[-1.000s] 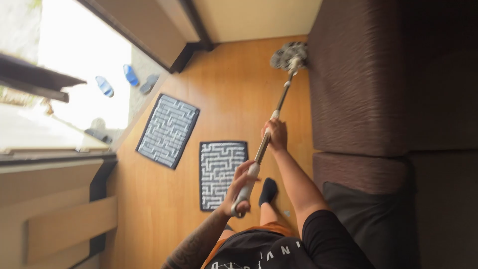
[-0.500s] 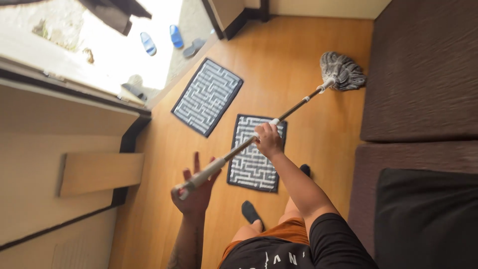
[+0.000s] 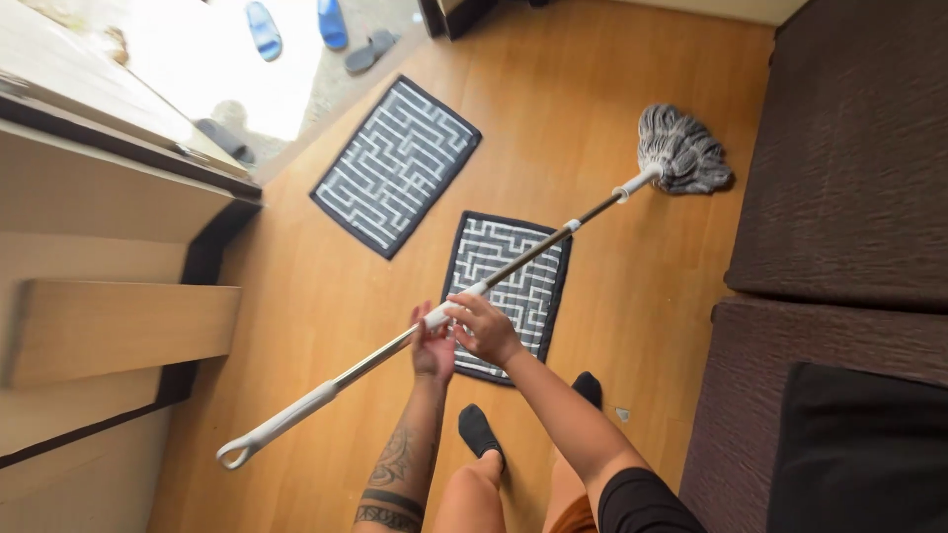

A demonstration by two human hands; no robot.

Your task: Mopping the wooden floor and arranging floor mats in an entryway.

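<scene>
Both hands now meet mid-shaft on the mop handle (image 3: 513, 259), left hand (image 3: 433, 345) slid up from its end beside the gripping right hand (image 3: 484, 328), string mop head (image 3: 681, 150) resting on the wooden floor (image 3: 326, 296).

Daylight pours in from the doorway (image 3: 227, 59), blown out to white glare around the sandals (image 3: 296, 25). Wooden floor (image 3: 592, 79) near the doorway is bright and evenly lit; the sofa (image 3: 849, 148) far from it stays dark. Soft short shadows. Picture sharp, slight wide-angle stretch near the doorway edge.
</scene>
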